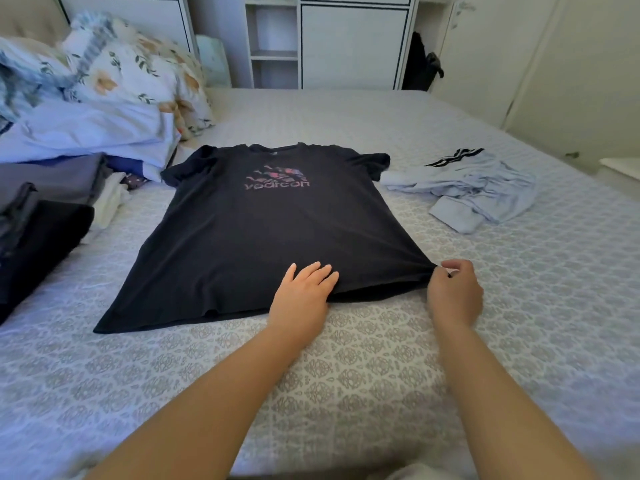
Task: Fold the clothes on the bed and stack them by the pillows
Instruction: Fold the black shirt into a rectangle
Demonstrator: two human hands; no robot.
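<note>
t-shirt: dark navy t-shirt (277, 233) lies flat, front up, mid-bed, collar toward the far side, hem toward the camera.
left hand: left hand (303, 296) rests flat on the hem near its middle, fingers straight and slightly spread, pressing the cloth down. Grip apart, nothing held.
right hand: right hand (455, 292) at the shirt's near right corner, fingers curled, pinching the hem corner; cloth pulled taut into small creases toward it. Grip clamped on the t-shirt.
writing: chest print in pink/purple, a striped emblem over one word; reads roughly "yedrcon", blurred, can't confirm the letters.
hidden: shirt's back and underside not visible. Right fingertips curl under, so the exact pinch point is hard to see. Both arms cut off by the bottom edge.
bed: bed (381, 375) with a pale cover in a grey lattice pattern.
unfolded: light blue garment (474, 192) crumpled right of the shirt, apart from it; dark band with white stripes at its far end. Type of garment can't be told.
stack: folded clothes (41, 223) at left edge, dark and grey pieces, partly out of frame; white item beside them unclear.
pillows: floral pillows (138, 74) far left, with rumpled pale blue bedding (93, 133) in front of them.
background: white wardrobe (346, 39) with open shelves behind the bed; a dark item hanging at its right, too dim to identify.
</note>
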